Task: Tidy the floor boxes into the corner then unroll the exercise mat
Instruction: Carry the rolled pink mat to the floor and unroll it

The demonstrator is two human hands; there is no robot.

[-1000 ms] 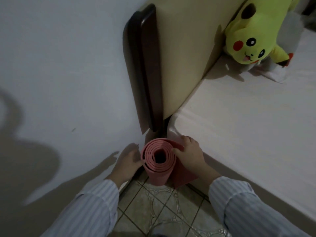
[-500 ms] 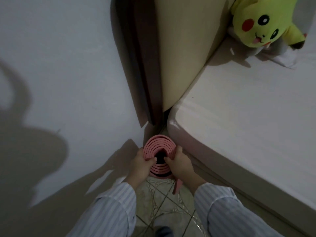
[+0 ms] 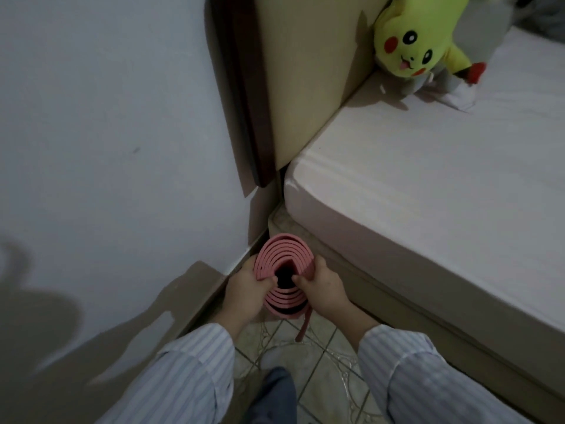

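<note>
I've got both hands clamped on the rolled mat, left hand at nine o'clock, right hand at three, roll standing upright on the floor between wall and bed.

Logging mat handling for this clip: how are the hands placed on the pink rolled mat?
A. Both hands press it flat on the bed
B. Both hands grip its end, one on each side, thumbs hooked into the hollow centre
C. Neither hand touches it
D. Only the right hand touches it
B: the left hand and right hand clasp opposite sides of the pink rolled mat, which stands in the gap between wall and bed.
</note>
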